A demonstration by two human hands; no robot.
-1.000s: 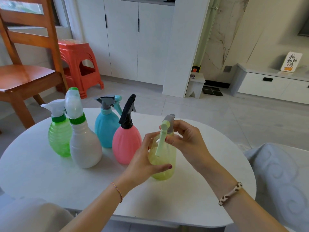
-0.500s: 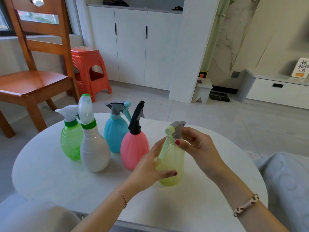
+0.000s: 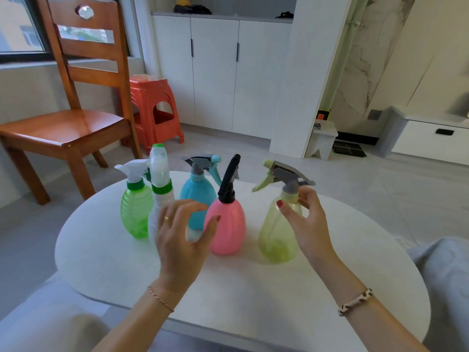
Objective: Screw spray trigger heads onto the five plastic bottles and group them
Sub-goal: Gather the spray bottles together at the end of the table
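Observation:
Five spray bottles stand on the round white table (image 3: 253,288), each with a trigger head on. From left: a green bottle (image 3: 135,214), a white bottle (image 3: 158,174) with a green collar, a blue bottle (image 3: 196,189) behind, a pink bottle (image 3: 228,224) with a black head. The yellow bottle (image 3: 276,237) stands apart on the right, with a grey and pale green head (image 3: 281,174). My right hand (image 3: 309,222) holds its neck between thumb and fingers. My left hand (image 3: 181,232) hovers with relaxed fingers before the white and blue bottles, holding nothing.
A wooden chair (image 3: 68,128) and a red plastic stool (image 3: 154,107) stand beyond the table on the left. White cupboards (image 3: 215,72) line the back wall. A grey cushion (image 3: 446,275) lies at the table's right edge.
My left hand has let go of the yellow bottle's body and moved left. The yellow bottle's head has turned so that its nozzle now points left. The camera has tilted up.

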